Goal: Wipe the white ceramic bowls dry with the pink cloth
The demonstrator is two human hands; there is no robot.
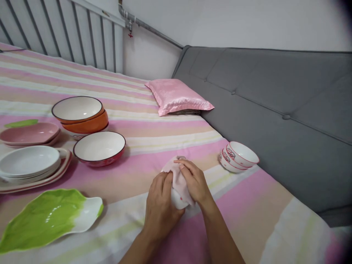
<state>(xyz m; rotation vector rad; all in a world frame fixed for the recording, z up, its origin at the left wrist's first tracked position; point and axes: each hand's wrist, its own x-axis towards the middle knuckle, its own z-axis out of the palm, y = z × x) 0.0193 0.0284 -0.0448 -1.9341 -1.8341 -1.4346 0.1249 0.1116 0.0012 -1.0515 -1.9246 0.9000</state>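
Near the middle of the bed, my left hand (160, 203) grips a small white bowl (177, 200) with a red mark on its side. A pale pink cloth (179, 179) is draped over the bowl and hides most of it. My right hand (195, 181) presses the cloth against the bowl, its fingers bent around the fabric. To the right, near the headboard, stand stacked white bowls (233, 157) with red rims and a printed design. On the left, a red bowl (99, 148) with a white inside is the nearest dish to my left hand.
Farther left sit stacked orange bowls (82, 117), pink dishes (30, 134), white plates (29, 163) on a rimmed tray (66, 161), and a green leaf-shaped dish (52, 216). A pink pillow (178, 95) lies against the grey headboard (264, 95). Striped bedding (242, 220) lies underneath.
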